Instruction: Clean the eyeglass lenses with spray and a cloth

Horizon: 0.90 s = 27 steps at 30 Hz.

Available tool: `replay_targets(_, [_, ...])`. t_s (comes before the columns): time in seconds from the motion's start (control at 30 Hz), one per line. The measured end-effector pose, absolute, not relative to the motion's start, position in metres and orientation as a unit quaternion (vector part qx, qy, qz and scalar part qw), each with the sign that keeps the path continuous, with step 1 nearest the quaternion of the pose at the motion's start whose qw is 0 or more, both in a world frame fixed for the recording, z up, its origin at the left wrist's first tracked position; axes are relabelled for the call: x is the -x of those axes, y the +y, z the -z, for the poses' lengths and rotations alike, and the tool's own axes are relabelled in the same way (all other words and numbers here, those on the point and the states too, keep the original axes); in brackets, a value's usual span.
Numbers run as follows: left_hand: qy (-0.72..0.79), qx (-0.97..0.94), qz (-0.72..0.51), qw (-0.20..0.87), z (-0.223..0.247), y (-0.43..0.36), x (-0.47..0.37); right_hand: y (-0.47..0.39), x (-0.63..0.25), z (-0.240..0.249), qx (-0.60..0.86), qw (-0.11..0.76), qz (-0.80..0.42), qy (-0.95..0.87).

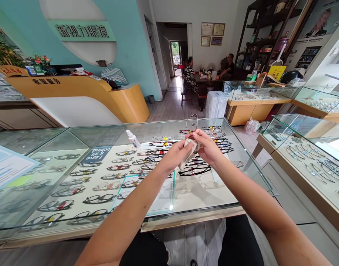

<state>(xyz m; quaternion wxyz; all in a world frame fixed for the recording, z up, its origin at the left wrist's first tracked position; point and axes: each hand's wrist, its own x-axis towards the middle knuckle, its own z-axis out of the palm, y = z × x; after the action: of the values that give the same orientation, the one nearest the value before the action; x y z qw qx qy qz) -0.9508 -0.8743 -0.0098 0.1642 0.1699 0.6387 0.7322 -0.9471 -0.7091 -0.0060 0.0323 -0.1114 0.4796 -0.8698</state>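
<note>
A pair of eyeglasses [192, 122] is held up above the glass display case [205, 201], with one thin-rimmed lens standing above my fingers. My right hand [207, 145] is closed on the frame. My left hand [178, 152] pinches a pale cleaning cloth [185, 159] against the lower part of the glasses, and the cloth and fingers hide that part. Close below both hands, several dark-framed glasses [195, 170] lie in rows. A white spray bottle [133, 139] stands on the case, left of my hands.
More display cases stand at the right [305, 147] and back right [255, 96]. A wooden counter [127, 101] is at the back left. Behind the case are a wrapped suitcase [215, 105] and two people sitting at a table [204, 80]. A printed sheet [11, 166] juts in at the left.
</note>
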Motion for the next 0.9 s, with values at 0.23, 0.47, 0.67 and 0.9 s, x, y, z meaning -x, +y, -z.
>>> replay_targets(0.23, [0.661, -0.155, -0.722, 0.135, 0.009, -0.8791, 0.9555, -0.7094, 0.9459, 0.0025, 0.119, 0.024, 0.867, 0.483])
replay_targets(0.47, [0.644, -0.145, -0.739, 0.131, 0.0122, -0.8731, 0.9549, -0.7104, 0.9437, 0.0029, 0.125, 0.025, 0.862, 0.491])
replay_targets(0.67, [0.66, -0.142, -0.729, 0.112, 0.0122, -0.8694, 0.9539, -0.7111, 0.9428, 0.004, 0.112, 0.025, 0.871, 0.478])
replay_targets(0.9, [0.729, -0.19, -0.654, 0.067, 0.0082, -0.8749, 0.9539, -0.7113, 0.9444, 0.0039, 0.105, 0.039, 0.883, 0.455])
